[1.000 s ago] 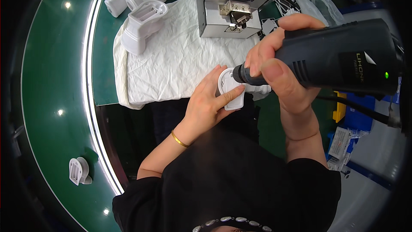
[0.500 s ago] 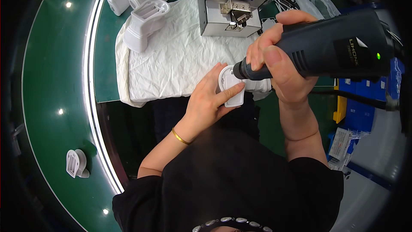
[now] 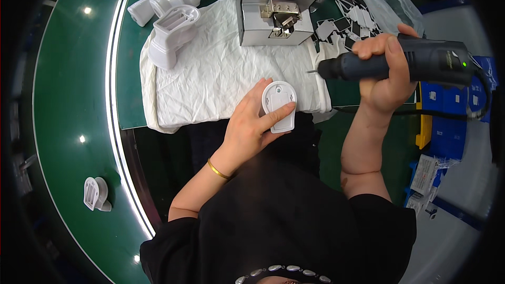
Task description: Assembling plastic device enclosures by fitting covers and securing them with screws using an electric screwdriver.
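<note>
My left hand (image 3: 252, 113) is closed round a white plastic housing (image 3: 280, 94), its thumb pressed over the flat face. A small screw hole near the rounded end shows on that face. In my right hand (image 3: 392, 71) is a black electric screwdriver (image 3: 363, 67), held level with a thin bit pointing left and a green light lit at its back. The bit tip stands off to the right of the housing, touching nothing. Both hands are over the near edge of a white cloth (image 3: 221, 68).
A grey metal machine (image 3: 276, 21), apparently a screw feeder, stands on the cloth. White housings (image 3: 173, 34) lie at its left, another housing (image 3: 96, 193) on the green surface far left. Small flat parts (image 3: 352, 18), a clear plastic bag (image 3: 389, 0) and blue bins (image 3: 444, 121) are at the right.
My right hand has drawn the screwdriver away to the right, off the housing, so its bit now shows. My left hand keeps its hold on the housing, almost in place.
</note>
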`<action>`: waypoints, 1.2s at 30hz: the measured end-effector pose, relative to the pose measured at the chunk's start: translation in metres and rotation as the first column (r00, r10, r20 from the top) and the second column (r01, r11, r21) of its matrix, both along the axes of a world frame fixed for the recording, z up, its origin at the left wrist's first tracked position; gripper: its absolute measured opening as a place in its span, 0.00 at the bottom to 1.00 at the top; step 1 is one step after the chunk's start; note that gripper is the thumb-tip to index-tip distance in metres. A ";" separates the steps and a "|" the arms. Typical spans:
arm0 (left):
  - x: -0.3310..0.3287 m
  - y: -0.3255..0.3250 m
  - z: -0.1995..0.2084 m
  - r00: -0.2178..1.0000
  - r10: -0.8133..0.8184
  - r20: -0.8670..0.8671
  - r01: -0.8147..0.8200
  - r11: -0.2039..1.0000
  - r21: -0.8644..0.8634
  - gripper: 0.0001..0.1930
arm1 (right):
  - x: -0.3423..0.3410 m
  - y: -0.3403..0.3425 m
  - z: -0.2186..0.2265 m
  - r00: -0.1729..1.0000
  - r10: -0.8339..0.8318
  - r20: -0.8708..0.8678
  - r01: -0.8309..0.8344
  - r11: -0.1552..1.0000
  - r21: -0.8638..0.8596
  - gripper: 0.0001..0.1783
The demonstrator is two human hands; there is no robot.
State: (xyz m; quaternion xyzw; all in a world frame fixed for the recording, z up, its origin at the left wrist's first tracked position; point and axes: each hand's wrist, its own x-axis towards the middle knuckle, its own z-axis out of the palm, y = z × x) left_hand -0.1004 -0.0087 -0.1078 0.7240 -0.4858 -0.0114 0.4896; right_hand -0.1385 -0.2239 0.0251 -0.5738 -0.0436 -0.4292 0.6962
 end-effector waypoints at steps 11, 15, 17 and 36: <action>-0.002 0.002 0.019 0.973 0.106 0.205 -0.123 0.990 0.070 0.30 | -0.011 -0.015 -0.042 0.944 -0.246 -0.220 0.224 0.967 -0.120 0.20; 0.003 0.011 0.030 0.877 -0.140 0.459 0.065 0.982 0.175 0.21 | -0.008 -0.011 -0.042 0.941 -0.243 -0.234 0.206 0.963 -0.171 0.20; 0.010 0.017 0.048 0.869 -0.273 0.414 0.120 0.926 0.358 0.20 | -0.007 -0.010 -0.041 0.945 -0.230 -0.233 0.191 0.965 -0.178 0.20; 0.377 0.062 0.059 0.807 0.469 -0.360 -0.485 0.873 0.051 0.19 | -0.002 -0.014 -0.037 0.930 -0.212 -0.299 0.186 0.976 -0.112 0.23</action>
